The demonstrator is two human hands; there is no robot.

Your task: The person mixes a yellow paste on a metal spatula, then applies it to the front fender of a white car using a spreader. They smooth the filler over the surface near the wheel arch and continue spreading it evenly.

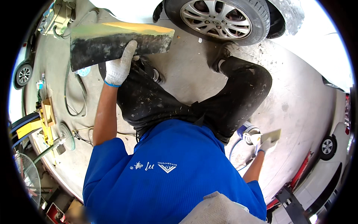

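My left hand (120,68), in a white knit glove, grips the lower edge of a wide, dark mixing board (108,46) with thumb on its face. Yellow and greenish filler paste (140,27) is smeared along the board's far edge. Off to my right, my right hand (266,145), also gloved, is closed on a flat, beige-green putty spreader (273,135). Right beside that hand stands an open can (247,130) with a dark blue and white side; its contents are hard to make out.
A car wheel (218,18) and pale bodywork stand just ahead of my feet. To the left lie a grey hose (82,93) and a floor fan (28,175). A thin blue hose (232,149) runs by the can. Another car (328,160) is at the far right.
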